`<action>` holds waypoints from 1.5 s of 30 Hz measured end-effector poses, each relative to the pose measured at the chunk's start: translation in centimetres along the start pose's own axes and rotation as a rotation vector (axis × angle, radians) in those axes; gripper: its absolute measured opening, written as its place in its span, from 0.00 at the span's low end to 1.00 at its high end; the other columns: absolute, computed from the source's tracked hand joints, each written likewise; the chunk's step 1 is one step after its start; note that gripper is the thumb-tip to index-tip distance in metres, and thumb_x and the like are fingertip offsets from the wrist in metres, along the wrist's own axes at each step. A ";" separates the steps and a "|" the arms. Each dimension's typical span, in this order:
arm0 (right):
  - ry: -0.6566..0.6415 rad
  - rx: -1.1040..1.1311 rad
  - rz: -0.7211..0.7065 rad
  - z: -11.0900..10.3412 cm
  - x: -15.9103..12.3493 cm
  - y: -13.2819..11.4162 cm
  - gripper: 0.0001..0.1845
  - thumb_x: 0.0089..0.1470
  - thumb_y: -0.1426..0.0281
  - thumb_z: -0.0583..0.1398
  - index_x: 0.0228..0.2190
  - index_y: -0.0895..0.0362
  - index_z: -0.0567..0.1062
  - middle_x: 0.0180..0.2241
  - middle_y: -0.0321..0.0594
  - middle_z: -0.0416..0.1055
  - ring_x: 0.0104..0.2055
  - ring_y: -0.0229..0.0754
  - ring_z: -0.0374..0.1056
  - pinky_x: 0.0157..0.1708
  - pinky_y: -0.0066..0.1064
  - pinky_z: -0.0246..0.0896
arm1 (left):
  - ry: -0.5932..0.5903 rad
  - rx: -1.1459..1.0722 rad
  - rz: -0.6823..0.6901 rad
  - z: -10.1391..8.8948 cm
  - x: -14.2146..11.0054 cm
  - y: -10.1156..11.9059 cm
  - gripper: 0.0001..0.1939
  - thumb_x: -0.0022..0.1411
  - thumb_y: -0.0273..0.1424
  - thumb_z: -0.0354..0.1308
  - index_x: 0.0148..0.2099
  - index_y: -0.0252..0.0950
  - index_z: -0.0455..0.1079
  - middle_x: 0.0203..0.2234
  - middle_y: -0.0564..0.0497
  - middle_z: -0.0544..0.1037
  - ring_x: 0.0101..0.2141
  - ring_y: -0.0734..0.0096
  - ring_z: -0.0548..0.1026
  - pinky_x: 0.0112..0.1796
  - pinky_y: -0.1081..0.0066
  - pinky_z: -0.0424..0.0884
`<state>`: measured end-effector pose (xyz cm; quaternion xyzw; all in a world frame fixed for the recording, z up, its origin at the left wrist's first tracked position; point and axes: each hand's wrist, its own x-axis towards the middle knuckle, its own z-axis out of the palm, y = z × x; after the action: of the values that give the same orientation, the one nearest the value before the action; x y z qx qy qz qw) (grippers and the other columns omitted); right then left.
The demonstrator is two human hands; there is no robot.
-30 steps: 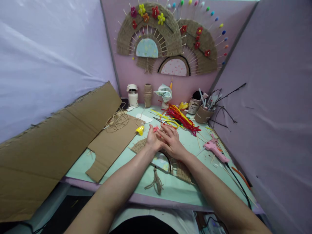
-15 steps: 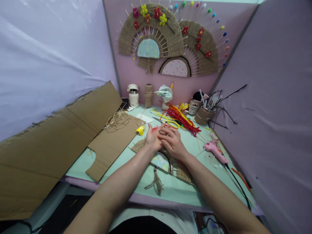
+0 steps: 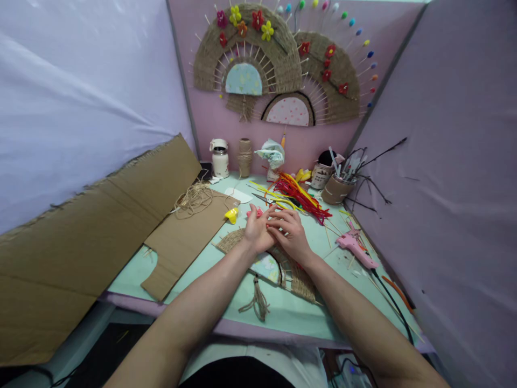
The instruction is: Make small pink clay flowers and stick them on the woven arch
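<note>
My left hand (image 3: 258, 233) is turned palm up above the twine fan, its fingers stretched out and thumb raised. Over that palm lies my right hand (image 3: 290, 233), its fingers bent and the tips meeting at the left palm. A tiny red speck shows by those fingertips; what they pinch is too small to name. Below both hands rests the woven twine fan (image 3: 301, 281), partly covered, with a patterned half-round centre (image 3: 266, 268). A twine tassel (image 3: 257, 302) hangs from it onto the table. Just behind my left thumb is a pink-red piece (image 3: 255, 213), partly hidden.
Cardboard sheets (image 3: 194, 237) and a tangle of twine (image 3: 194, 198) lie left. Behind are scissors (image 3: 288, 203), red and yellow pipe cleaners (image 3: 302, 196) and a yellow piece (image 3: 231, 215). A pink glue gun (image 3: 357, 250) with its cord and a pot of twigs (image 3: 338, 189) stand right.
My right fingertips have drawn together a little over the left palm, and a red speck now shows there. The pink-red piece behind the left hand is more visible. The view has shifted slightly.
</note>
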<state>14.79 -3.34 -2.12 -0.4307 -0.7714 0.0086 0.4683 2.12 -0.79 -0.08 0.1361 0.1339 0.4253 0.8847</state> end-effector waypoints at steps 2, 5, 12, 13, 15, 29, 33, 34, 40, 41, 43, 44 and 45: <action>0.037 0.034 0.026 -0.3 0.2 0.3 0.10 0.59 0.64 0.58 0.36 0.48 0.80 0.43 0.41 0.75 0.50 0.50 0.62 0.52 0.50 0.58 | 0.014 0.012 0.023 0.0 0.0 0.5 0.34 0.62 0.56 0.39 0.52 0.34 0.67 0.36 0.41 0.75 0.31 0.65 0.75 0.30 0.67 0.72; 0.049 0.027 0.044 -0.9 0.3 1.1 0.09 0.58 0.64 0.59 0.35 0.49 0.80 0.43 0.41 0.75 0.49 0.50 0.63 0.50 0.50 0.58 | 0.082 0.008 0.132 -0.4 0.1 2.0 0.34 0.61 0.58 0.41 0.49 0.34 0.68 0.40 0.39 0.74 0.38 0.60 0.76 0.34 0.65 0.73; -0.208 -0.081 -0.043 -2.1 -1.6 3.2 0.10 0.59 0.64 0.58 0.35 0.50 0.81 0.42 0.41 0.76 0.47 0.48 0.62 0.49 0.46 0.61 | 0.191 -0.107 0.244 -1.3 0.8 3.7 0.29 0.62 0.54 0.43 0.46 0.34 0.68 0.38 0.39 0.73 0.42 0.59 0.75 0.41 0.62 0.74; -0.224 -0.107 -0.051 -2.2 -1.9 3.3 0.10 0.59 0.64 0.58 0.36 0.50 0.81 0.42 0.41 0.76 0.47 0.48 0.61 0.49 0.46 0.61 | 0.188 -0.108 0.240 -1.3 0.8 3.7 0.28 0.62 0.54 0.43 0.46 0.34 0.68 0.38 0.39 0.73 0.41 0.59 0.75 0.40 0.62 0.74; -0.234 -0.153 -0.061 -2.1 -2.2 3.6 0.11 0.59 0.65 0.58 0.36 0.50 0.81 0.42 0.41 0.76 0.46 0.48 0.61 0.48 0.46 0.62 | 0.187 -0.109 0.232 -1.3 0.7 3.5 0.28 0.62 0.54 0.44 0.45 0.34 0.68 0.37 0.40 0.73 0.41 0.60 0.76 0.39 0.62 0.74; -0.289 -0.219 -0.150 -1.7 -2.3 4.0 0.10 0.57 0.72 0.60 0.35 0.49 0.82 0.44 0.40 0.76 0.47 0.49 0.62 0.47 0.44 0.66 | 0.200 -0.093 0.239 -1.4 0.7 3.4 0.23 0.63 0.49 0.47 0.42 0.32 0.68 0.34 0.42 0.74 0.37 0.64 0.76 0.36 0.67 0.74; -0.299 -0.209 -0.146 -1.8 -2.3 3.9 0.10 0.57 0.73 0.60 0.36 0.51 0.81 0.45 0.41 0.76 0.47 0.49 0.62 0.47 0.45 0.66 | 0.208 -0.089 0.229 -1.3 0.7 3.5 0.21 0.64 0.46 0.48 0.42 0.32 0.68 0.33 0.42 0.74 0.36 0.65 0.76 0.36 0.67 0.74; -0.303 -0.204 -0.142 -1.9 -2.2 3.8 0.10 0.57 0.72 0.59 0.37 0.51 0.81 0.45 0.42 0.76 0.47 0.49 0.61 0.47 0.45 0.66 | 0.208 -0.087 0.226 -1.3 0.7 3.5 0.20 0.64 0.45 0.48 0.42 0.32 0.68 0.33 0.43 0.74 0.36 0.65 0.76 0.36 0.68 0.74; -0.319 -0.176 -0.122 -2.0 -2.1 3.6 0.10 0.58 0.72 0.58 0.36 0.51 0.81 0.43 0.42 0.76 0.46 0.49 0.62 0.46 0.45 0.67 | 0.199 -0.081 0.223 -1.4 0.7 3.4 0.18 0.63 0.42 0.49 0.42 0.32 0.68 0.32 0.43 0.74 0.35 0.66 0.76 0.35 0.68 0.73; -0.319 -0.172 -0.119 -2.0 -2.1 3.6 0.10 0.58 0.72 0.58 0.35 0.51 0.81 0.42 0.41 0.77 0.46 0.49 0.62 0.45 0.45 0.67 | 0.199 -0.082 0.223 -1.4 0.8 3.4 0.18 0.63 0.42 0.49 0.42 0.32 0.68 0.32 0.43 0.74 0.35 0.66 0.76 0.35 0.68 0.73; -0.318 -0.166 -0.113 -1.9 -2.2 3.6 0.10 0.58 0.71 0.58 0.34 0.51 0.81 0.42 0.41 0.77 0.45 0.49 0.62 0.45 0.44 0.67 | 0.202 -0.082 0.220 -1.5 0.8 3.4 0.18 0.63 0.42 0.49 0.42 0.32 0.68 0.32 0.44 0.75 0.34 0.66 0.76 0.35 0.68 0.73; -0.318 -0.166 -0.111 -1.9 -2.2 3.6 0.10 0.58 0.71 0.58 0.33 0.51 0.81 0.42 0.42 0.77 0.45 0.49 0.63 0.44 0.44 0.67 | 0.204 -0.082 0.219 -1.4 0.8 3.4 0.18 0.63 0.42 0.49 0.42 0.33 0.68 0.32 0.44 0.75 0.34 0.67 0.76 0.35 0.68 0.73; -0.317 -0.168 -0.110 -1.9 -2.2 3.6 0.10 0.58 0.71 0.58 0.33 0.51 0.81 0.42 0.42 0.77 0.45 0.48 0.63 0.44 0.44 0.67 | 0.206 -0.082 0.217 -1.4 0.8 3.4 0.18 0.63 0.42 0.49 0.42 0.33 0.68 0.32 0.44 0.75 0.34 0.67 0.76 0.34 0.68 0.73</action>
<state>18.95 -3.29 -4.11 -0.4190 -0.8559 -0.0136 0.3029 -0.37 2.07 -0.29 0.0691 0.1910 0.5355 0.8198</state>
